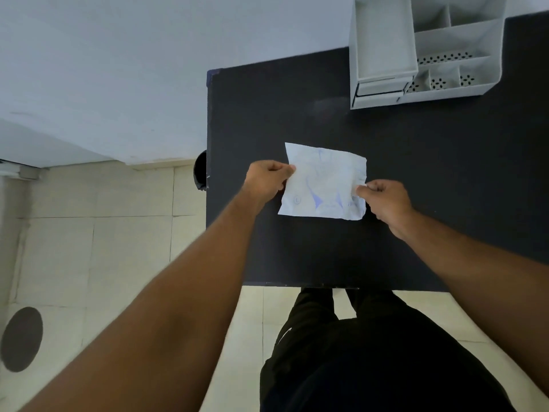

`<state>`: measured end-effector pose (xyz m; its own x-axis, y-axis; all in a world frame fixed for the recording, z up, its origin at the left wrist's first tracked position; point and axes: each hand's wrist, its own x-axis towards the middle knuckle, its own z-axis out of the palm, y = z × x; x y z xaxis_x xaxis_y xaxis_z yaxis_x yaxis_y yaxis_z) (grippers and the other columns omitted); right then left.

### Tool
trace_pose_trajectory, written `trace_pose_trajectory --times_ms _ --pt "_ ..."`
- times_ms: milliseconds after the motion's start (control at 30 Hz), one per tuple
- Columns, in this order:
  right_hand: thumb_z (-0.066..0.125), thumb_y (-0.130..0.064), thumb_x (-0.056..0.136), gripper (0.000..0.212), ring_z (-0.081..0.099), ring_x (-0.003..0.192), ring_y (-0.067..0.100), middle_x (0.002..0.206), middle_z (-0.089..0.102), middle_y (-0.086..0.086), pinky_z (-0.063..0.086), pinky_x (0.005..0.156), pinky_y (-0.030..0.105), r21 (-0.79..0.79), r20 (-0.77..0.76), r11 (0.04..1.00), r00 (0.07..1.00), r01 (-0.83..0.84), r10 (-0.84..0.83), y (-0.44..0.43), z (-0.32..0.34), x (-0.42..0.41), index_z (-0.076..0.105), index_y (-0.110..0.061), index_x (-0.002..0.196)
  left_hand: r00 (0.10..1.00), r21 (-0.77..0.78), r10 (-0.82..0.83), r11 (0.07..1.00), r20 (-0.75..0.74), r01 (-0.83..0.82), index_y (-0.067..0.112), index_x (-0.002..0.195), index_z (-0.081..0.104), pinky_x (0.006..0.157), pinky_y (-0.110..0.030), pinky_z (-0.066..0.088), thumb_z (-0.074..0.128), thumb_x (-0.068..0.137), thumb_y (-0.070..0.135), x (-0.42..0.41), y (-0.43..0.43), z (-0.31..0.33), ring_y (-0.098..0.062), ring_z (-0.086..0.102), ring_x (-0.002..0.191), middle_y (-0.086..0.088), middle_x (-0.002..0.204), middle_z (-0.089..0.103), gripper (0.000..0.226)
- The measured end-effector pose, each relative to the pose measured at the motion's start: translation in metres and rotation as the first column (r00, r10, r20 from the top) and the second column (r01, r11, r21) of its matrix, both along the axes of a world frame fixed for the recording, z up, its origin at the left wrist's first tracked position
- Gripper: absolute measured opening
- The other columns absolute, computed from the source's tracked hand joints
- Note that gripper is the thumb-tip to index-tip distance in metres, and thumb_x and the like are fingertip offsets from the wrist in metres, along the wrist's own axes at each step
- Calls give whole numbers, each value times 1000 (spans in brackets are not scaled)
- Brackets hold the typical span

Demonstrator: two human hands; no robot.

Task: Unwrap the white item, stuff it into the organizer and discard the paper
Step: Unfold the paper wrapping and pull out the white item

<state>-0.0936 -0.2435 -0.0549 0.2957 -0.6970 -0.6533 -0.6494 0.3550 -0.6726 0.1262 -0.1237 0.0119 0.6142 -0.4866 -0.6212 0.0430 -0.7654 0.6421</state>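
Note:
A white paper-wrapped item (323, 182) with faint blue print lies on the black table (416, 173), near its middle. My left hand (267, 178) pinches its left edge. My right hand (383, 197) pinches its right edge, where the paper is crumpled. The wrapper looks whole and flat; what is inside is hidden. A grey plastic organizer (383, 40) with several compartments stands at the table's far right corner, well beyond both hands.
The table's left edge (208, 144) and near edge (326, 285) border a tiled floor. A dark round object (201, 171) pokes out past the left edge. A dark round patch (22, 339) lies on the floor at lower left. My legs stand at the near edge.

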Motion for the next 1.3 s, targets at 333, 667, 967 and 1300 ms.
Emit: trace_pose_trajectory --times_ms 333,667,967,1300 --pt "61 -33 84 19 49 67 21 73 52 4 44 63 37 5 -46 996 994 -94 95 8 16 2 55 -17 76 935 -35 -266 959 234 281 8 75 70 58 -26 57 74 85 24 -14 -14 53 -7 59 55 2 66 67 19" --pt "59 -30 82 18 47 65 21 70 49 6 41 61 38 -39 -9 990 991 -132 132 18 32 5 54 -15 73 952 -135 -233 956 198 262 7 79 71 67 -33 60 72 86 23 -31 -13 71 -20 68 66 -7 78 72 18" --pt "59 -26 86 28 46 67 19 72 51 5 37 60 32 -70 -44 982 984 -176 173 28 30 3 58 2 83 980 -164 -162 970 119 180 3 84 71 62 -24 54 70 90 26 -29 -2 68 -14 65 70 -11 86 73 23" --pt "62 -28 89 20 51 62 14 66 54 -5 39 58 30 -101 -56 959 964 -263 259 40 29 5 63 -10 80 932 263 -182 960 314 98 16 80 70 71 -33 61 66 84 25 19 49 19 -17 69 73 2 76 71 11"
